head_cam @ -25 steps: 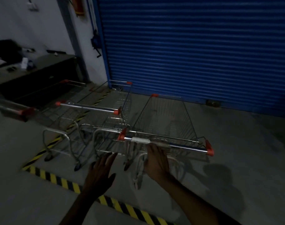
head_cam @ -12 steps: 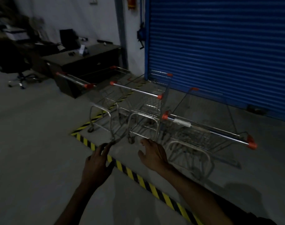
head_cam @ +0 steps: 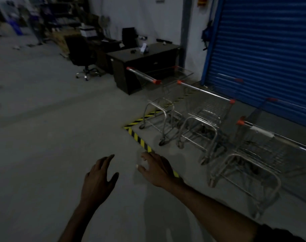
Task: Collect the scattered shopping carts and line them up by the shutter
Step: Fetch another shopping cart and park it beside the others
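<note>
**Three carts in a row, both hands empty**

Three silver wire shopping carts with orange handle caps (head_cam: 206, 119) stand side by side before the blue ribbed metal shutter (head_cam: 264, 55), inside the yellow-black striped floor tape (head_cam: 138, 137). The left hand (head_cam: 98, 182) and right hand (head_cam: 157, 169) hover over the grey concrete floor (head_cam: 52, 137), fingers spread, gripping nothing.

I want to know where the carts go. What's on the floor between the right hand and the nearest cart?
In the head view, only bare grey floor lies between the right hand and the nearest cart. The striped tape runs under the hand.
</note>
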